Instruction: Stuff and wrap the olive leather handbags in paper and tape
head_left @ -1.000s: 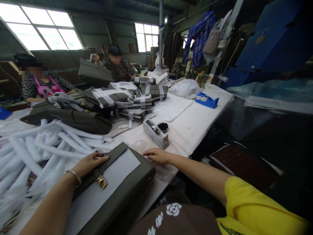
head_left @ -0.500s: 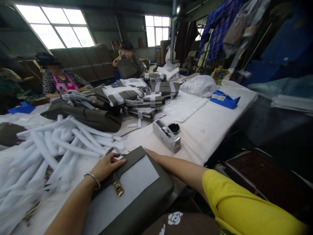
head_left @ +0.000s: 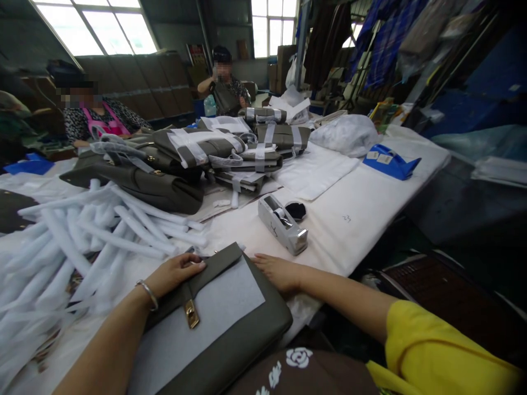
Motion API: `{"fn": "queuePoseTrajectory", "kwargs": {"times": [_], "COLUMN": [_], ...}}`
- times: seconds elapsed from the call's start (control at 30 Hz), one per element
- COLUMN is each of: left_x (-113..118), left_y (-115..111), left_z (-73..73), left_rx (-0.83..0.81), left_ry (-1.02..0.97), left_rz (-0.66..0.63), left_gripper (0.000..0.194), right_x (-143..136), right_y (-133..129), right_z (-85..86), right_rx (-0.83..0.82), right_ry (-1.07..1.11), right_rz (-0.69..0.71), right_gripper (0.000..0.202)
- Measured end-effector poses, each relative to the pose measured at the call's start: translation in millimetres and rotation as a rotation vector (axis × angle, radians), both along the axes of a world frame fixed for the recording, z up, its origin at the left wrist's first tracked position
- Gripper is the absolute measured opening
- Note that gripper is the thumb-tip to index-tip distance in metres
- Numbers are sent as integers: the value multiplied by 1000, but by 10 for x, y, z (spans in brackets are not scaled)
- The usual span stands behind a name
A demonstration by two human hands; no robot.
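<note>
A dark olive handbag (head_left: 259,329) lies in front of me at the table edge, its flap side up. A white sheet (head_left: 224,304) covers much of its front, tucked under the flap, and a gold clasp (head_left: 191,314) hangs from the strap. My left hand (head_left: 176,272), with a bangle at the wrist, is closed over the bag's top edge; its fingertips are partly hidden behind that edge. Along the bag's right side, my right hand (head_left: 279,272) rests with fingers stretched out, close against the bag. Beyond it stands a grey tape dispenser (head_left: 284,227).
White foam tubes (head_left: 99,230) are heaped at the left. Several wrapped olive bags (head_left: 197,145) are piled farther back. A blue tape dispenser (head_left: 391,162) stands near the table's right edge. Two co-workers (head_left: 224,82) sit across the table (head_left: 329,230).
My right hand has drawn back from behind the bag's top corner and now shows beside its right side. My left hand stays on the top edge. The view has shifted slightly.
</note>
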State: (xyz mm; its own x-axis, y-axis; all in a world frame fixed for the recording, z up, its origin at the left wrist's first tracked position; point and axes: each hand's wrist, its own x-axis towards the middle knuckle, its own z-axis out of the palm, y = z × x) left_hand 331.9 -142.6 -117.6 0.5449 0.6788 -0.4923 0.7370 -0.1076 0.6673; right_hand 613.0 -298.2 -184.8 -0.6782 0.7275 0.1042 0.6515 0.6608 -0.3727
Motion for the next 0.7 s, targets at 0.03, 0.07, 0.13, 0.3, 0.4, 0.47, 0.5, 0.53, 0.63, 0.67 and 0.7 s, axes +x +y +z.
{"fn": "queuePoseTrajectory", "kwargs": {"times": [0.03,0.07,0.13,0.3,0.4,0.47,0.5,0.53,0.63,0.67,0.7], "left_x": [-4,-9,-15,-23,-52,-88,-110,-134,-200,-214,-221], "left_y": [-33,-63,-106,-78,-4,48,70,89,111,107,98], "left_z": [53,101,170,143,54,2,-18,-32,-38,-30,-19], "left_rx": [-4,-1,29,95,90,62,43,27,0,1,11], "left_ry": [-3,1,20,47,37,30,25,18,9,9,9], "left_rz": [11,21,36,20,-5,-4,1,8,34,44,54], "left_gripper": [61,62,63,62,60,59,59,59,57,57,57], "right_x": [63,133,261,231,-2,-153,-212,-256,-293,-280,-262], "right_y": [-88,-188,-421,-1013,-1199,-1254,-1278,-1305,-1437,-1491,-1541], "right_z": [60,112,176,84,-57,-158,-209,-260,-390,-420,-441], "right_rx": [-28,-59,-120,-214,-182,-132,-99,-58,108,172,231], "right_ry": [5,3,-19,-8,12,-7,-24,-43,-87,-90,-89], "right_rz": [-26,-57,-99,-78,-171,-246,-270,-286,-291,-285,-282], "right_gripper": [68,67,65,76,82,85,85,82,60,49,42]}}
